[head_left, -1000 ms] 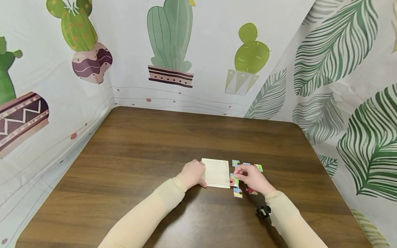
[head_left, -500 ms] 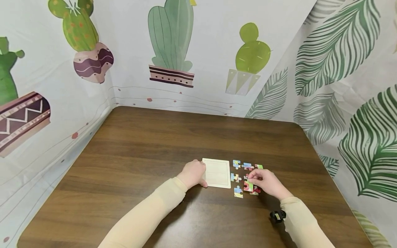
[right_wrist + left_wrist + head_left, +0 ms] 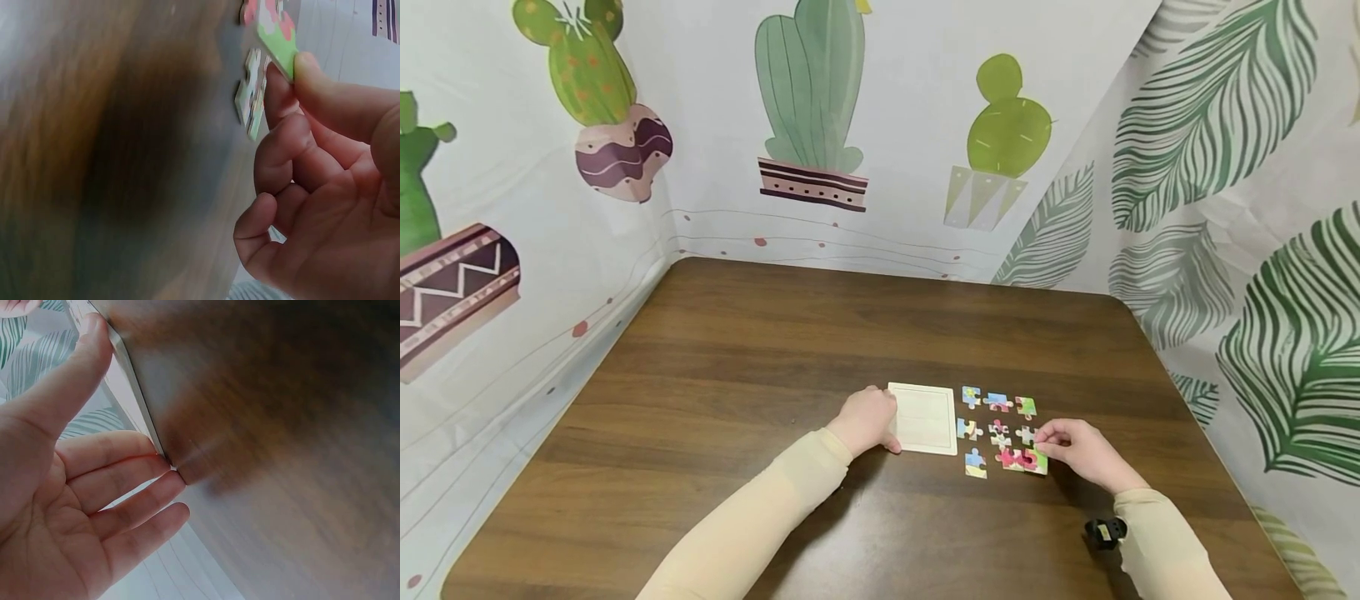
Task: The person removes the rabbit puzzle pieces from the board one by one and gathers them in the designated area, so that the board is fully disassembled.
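Note:
My left hand (image 3: 863,419) holds the left side of a square, pale wooden puzzle tray (image 3: 927,419), thumb at the near corner and fingers along the far part of that side. In the left wrist view the thumb (image 3: 94,347) and fingertips meet the tray's edge (image 3: 134,387). Between thumb and forefinger, my right hand (image 3: 1084,452) pinches a green and pink puzzle piece (image 3: 280,51) by its green edge. In the head view this piece (image 3: 1039,464) is at the near right corner of the group, beside a red puzzle piece (image 3: 1011,458).
Several other jigsaw pieces lie in loose rows right of the tray, among them a blue and yellow one (image 3: 976,463), a blue and pink one (image 3: 997,402) and a green one (image 3: 1026,406). The brown wooden table (image 3: 820,325) meets a printed cloth backdrop (image 3: 910,125) behind.
My right hand has carried the green and pink puzzle piece rightward, from beside the tray to the near right corner of the group. The left hand stays on the tray.

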The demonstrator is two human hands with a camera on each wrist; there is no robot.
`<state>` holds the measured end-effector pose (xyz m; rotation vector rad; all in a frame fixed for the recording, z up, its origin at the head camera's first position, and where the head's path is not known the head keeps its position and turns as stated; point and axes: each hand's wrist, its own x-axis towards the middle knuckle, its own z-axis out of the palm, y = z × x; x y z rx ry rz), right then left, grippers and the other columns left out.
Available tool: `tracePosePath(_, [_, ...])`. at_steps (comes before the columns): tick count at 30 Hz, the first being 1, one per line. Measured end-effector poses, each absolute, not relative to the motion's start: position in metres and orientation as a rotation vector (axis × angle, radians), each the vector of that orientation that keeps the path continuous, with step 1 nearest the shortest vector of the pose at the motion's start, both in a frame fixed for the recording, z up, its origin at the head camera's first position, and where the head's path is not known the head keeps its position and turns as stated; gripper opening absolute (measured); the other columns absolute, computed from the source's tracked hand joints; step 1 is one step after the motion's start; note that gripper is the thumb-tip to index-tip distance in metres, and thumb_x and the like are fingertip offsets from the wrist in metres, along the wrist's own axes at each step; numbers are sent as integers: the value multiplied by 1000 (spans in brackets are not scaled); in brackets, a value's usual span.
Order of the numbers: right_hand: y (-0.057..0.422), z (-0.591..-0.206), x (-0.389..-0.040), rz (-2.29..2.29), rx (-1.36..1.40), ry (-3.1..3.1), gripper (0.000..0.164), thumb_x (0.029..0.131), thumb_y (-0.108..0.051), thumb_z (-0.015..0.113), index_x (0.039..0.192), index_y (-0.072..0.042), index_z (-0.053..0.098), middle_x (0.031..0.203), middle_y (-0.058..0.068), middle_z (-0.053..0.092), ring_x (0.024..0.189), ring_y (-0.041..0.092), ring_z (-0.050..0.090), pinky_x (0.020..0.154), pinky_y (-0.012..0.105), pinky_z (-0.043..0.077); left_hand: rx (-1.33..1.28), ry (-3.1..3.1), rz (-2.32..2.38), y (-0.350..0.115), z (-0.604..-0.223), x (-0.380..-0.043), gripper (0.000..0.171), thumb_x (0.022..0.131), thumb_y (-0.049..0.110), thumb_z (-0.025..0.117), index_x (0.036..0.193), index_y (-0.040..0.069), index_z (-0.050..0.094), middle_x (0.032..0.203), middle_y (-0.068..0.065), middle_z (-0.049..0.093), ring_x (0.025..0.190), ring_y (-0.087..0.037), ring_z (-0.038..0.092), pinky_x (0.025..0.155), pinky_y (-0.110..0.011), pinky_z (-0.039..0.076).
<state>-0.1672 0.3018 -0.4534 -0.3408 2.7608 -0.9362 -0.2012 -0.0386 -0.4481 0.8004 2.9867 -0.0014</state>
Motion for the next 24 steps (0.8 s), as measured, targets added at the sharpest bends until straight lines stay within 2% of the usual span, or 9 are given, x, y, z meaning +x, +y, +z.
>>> tracePosePath(10, [312,-453,-166,-883,-317,2757,4,84,-8,69,84,-6,65,76,-1,59,70,10,50,63,27,42,799,2984,-6,-39,-448,-201,64,57,53,84,96,5,67,89,-5,67,84,-20,62,69,-31,54])
tracePosePath(24, [310,-458,-167,-809,-258,2797,4,83,-10,70,83,-9,67,77,0,61,71,15,51,64,33,43,788,2983,2,-38,-449,-202,63,57,52,84,95,5,66,87,-5,66,83,-20,61,69,-31,54])
